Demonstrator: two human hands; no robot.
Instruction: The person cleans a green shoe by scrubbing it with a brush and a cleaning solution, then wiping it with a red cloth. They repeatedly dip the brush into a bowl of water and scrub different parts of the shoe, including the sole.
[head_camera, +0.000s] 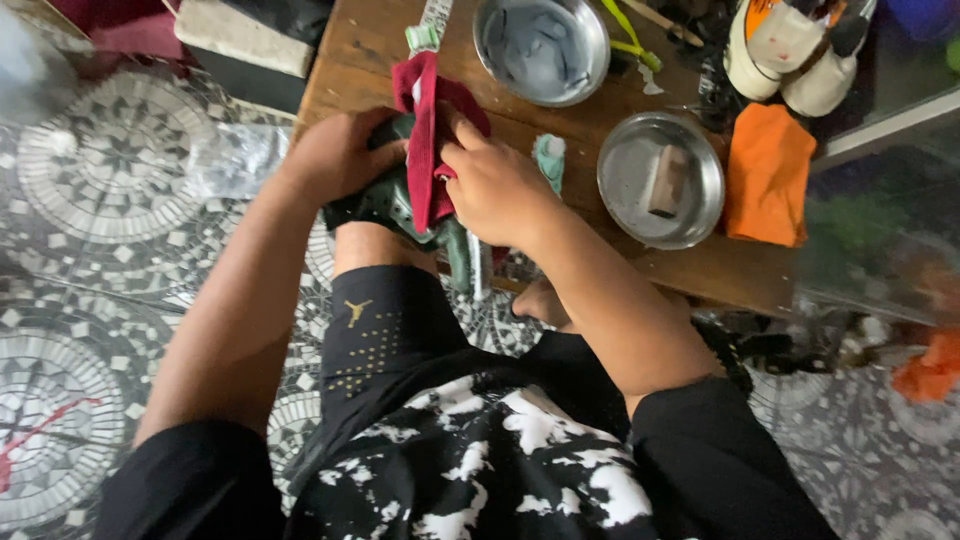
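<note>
The hands meet at the near edge of the table (350, 70), both busy on one shoe (400, 205). The left hand (335, 155) is curled around the shoe's left side, fingers wrapped over the dark green upper and gripping it. The right hand (495, 190) presses a red cloth (425, 130) down onto the shoe, fingers closed on the cloth's right edge, thumb pointing towards the left hand. The cloth drapes over the shoe between the two hands and runs on up the table beyond them. The shoe sits partly over the table's edge, above the person's knee, its grey sole showing just below the right hand.

Just right of the right hand lies a small pale green bottle (549, 160). Further right stands a steel bowl (660, 180) with a brown block (667, 180) in it, and beside that an orange cloth (768, 172). Beyond the hands, further up the table, is a second bowl (540, 48) holding greyish liquid. A white and orange shoe (790, 50) rests at the far right corner. Under everything is a patterned tile floor (90, 200).
</note>
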